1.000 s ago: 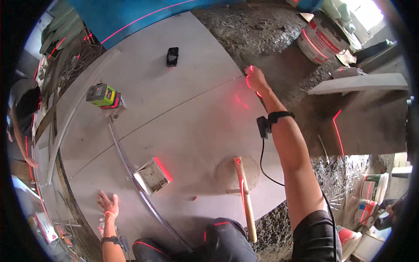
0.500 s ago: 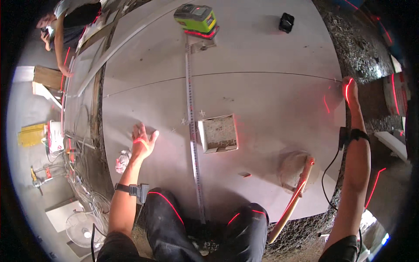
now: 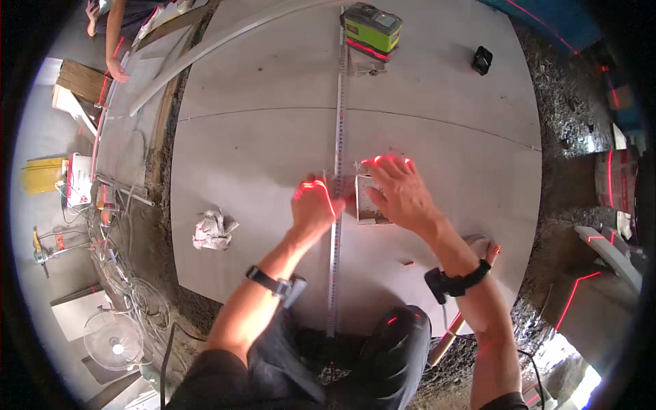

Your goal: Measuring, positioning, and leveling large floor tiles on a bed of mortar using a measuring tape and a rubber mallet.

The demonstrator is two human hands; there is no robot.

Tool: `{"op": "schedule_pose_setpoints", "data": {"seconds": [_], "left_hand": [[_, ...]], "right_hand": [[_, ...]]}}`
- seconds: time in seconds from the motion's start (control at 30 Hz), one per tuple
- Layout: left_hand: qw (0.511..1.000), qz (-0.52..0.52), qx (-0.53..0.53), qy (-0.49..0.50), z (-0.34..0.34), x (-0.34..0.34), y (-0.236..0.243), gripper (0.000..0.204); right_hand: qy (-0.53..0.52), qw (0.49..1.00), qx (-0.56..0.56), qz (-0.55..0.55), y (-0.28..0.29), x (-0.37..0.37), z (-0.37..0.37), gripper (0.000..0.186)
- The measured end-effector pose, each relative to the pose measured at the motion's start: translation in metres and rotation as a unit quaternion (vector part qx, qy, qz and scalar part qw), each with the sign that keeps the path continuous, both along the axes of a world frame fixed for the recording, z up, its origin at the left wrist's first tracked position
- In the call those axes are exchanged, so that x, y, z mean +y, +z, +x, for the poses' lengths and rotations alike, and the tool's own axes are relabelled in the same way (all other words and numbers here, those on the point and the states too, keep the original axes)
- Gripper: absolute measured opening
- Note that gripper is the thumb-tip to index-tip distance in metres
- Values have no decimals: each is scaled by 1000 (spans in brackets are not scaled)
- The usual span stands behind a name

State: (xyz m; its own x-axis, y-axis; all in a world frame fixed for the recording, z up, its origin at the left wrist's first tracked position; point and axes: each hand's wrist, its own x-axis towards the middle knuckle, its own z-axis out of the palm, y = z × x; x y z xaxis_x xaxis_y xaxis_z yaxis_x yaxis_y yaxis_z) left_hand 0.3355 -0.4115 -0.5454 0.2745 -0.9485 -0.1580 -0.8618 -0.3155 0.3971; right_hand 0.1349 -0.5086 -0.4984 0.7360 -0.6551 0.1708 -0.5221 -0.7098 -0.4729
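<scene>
A large pale slab lies before me, with a long metal ruler running up its middle. My left hand is closed beside the ruler, its thumb side against it; whatever the fingers hold, if anything, is hidden. My right hand reaches over a white-edged square opening just right of the ruler and covers much of it. Its fingers are stretched out, and I see nothing held. A thin dark line crosses the slab beyond both hands.
A green and black laser level stands at the far end of the ruler. A small black object sits far right, crumpled wrapping at left. Behind my right wrist lies a wooden-handled mallet. Another person's hand shows far left.
My left hand has moved right from the bare slab to the ruler, and its fingers have closed. My right hand has come inward from the slab's right edge to the square opening.
</scene>
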Motion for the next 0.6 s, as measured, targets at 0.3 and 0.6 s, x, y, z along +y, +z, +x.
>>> {"op": "schedule_pose_setpoints", "data": {"seconds": [0.3,0.6], "left_hand": [[966,-9,210,151,16,41,12,24],[987,2,123,101,100,-3,17,14]], "right_hand": [[-86,993,50,66,-9,15,-3,17],[66,963,238,-107,-49,-28,78,9]]}}
